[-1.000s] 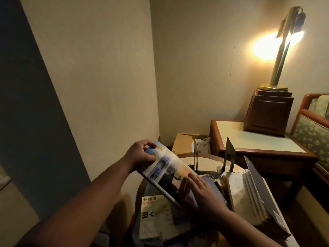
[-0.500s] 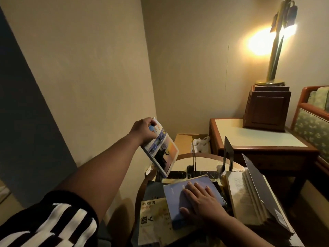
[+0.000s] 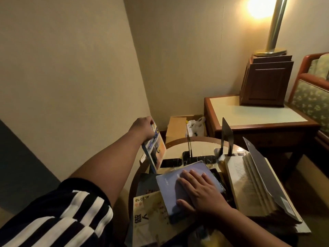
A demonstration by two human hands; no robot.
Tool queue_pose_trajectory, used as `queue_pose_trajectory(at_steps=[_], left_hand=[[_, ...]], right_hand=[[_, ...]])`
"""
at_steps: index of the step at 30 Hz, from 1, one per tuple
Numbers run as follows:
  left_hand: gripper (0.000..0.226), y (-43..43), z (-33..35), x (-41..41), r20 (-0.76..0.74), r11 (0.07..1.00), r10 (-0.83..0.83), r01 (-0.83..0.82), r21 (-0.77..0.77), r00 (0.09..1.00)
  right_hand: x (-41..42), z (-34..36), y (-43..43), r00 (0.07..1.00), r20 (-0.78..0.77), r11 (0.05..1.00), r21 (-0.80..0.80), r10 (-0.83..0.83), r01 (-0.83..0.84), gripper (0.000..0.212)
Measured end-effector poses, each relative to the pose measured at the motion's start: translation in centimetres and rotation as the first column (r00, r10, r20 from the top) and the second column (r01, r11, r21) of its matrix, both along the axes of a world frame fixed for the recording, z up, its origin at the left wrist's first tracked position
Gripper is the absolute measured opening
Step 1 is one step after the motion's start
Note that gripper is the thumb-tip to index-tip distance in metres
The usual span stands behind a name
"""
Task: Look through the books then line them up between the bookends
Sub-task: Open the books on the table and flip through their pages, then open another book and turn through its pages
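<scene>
Presently, head view only. The wooden side table (image 3: 252,116) stands at the far right with a dark wooden box (image 3: 267,81) on it. The round table (image 3: 203,147) sits nearer and carries the books. The thick open book (image 3: 249,182) lies at the table's right, its pages fanned and its cover lifted. The yellow-covered book (image 3: 151,216) lies flat at the near left, partly under the blue-grey book (image 3: 170,189), which lies flat at the centre. The picture-cover book (image 3: 156,150) is held on edge, tilted, over the table's left rim, beside but apart from the left bookend (image 3: 189,145). Whether its lower corner touches the table cannot be told. The right bookend (image 3: 227,136) stands upright near the open book; no book stands between the two bookends. The left hand (image 3: 144,129) grips the picture-cover book by its top. The right hand (image 3: 199,189) rests palm down, fingers straight, on the blue-grey book.
</scene>
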State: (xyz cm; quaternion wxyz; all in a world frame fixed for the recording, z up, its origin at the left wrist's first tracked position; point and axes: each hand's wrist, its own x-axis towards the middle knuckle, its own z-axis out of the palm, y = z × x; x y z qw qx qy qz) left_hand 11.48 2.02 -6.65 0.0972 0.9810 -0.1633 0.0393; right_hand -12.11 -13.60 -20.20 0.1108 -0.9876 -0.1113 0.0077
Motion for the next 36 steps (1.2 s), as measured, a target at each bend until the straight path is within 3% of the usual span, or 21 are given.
queue_pose_trajectory(at_steps=[2,5,10,16,22,26,28,31,34,36], left_hand=[[0.045,-0.1,-1.4,0.1,0.007,0.998,0.016,-0.016,0.057,1.0],[0.046,-0.1,-2.9,0.0,0.055,0.991,0.04,-0.047,0.129,0.998],[0.054,-0.1,-3.9,-0.6,0.16,0.969,0.084,-0.118,0.216,0.984],[0.059,0.5,-3.1,-1.3,0.122,0.957,0.033,-0.067,0.283,0.992],[0.053,0.8,-1.7,-5.5,0.19,0.975,-0.091,0.048,0.218,0.978],[0.053,1.4,-3.1,-9.1,0.212,0.961,-0.278,0.27,0.064,0.937],[0.052,1.7,-4.6,-10.9,0.145,0.916,-0.388,0.398,-0.043,0.91],[0.052,1.8,-7.3,-13.4,-0.031,0.87,-0.472,0.46,-0.18,0.881],[0.062,1.8,-9.7,-14.7,-0.156,0.87,-0.485,0.456,-0.188,0.861],[0.069,1.9,-10.8,-15.1,-0.157,0.869,-0.49,0.468,-0.158,0.857]], right_hand=[[0.4,-0.2,0.0,0.999,0.05,1.0,-0.02,-0.018,0.019,0.101],[0.7,0.3,0.2,0.999,-0.029,0.999,-0.037,-0.028,0.027,0.102],[1.2,0.1,0.4,0.999,-0.036,0.998,-0.046,-0.041,0.039,0.104],[1.0,0.3,0.6,0.997,-0.055,0.997,-0.065,-0.05,0.047,0.102],[0.8,1.1,0.7,0.995,-0.091,0.998,-0.045,-0.048,0.044,0.103],[0.9,1.6,0.3,0.992,-0.123,0.999,0.033,-0.028,0.032,0.099],[0.7,2.1,-0.1,0.989,-0.146,0.994,0.101,-0.024,0.039,0.091],[-0.6,3.0,-0.6,0.993,-0.108,0.98,0.187,-0.042,0.062,0.069],[-3.2,4.5,-1.2,0.997,-0.027,0.941,0.33,-0.074,0.079,0.053],[-5.0,5.8,-1.8,0.997,0.013,0.922,0.383,-0.075,0.064,0.046]])
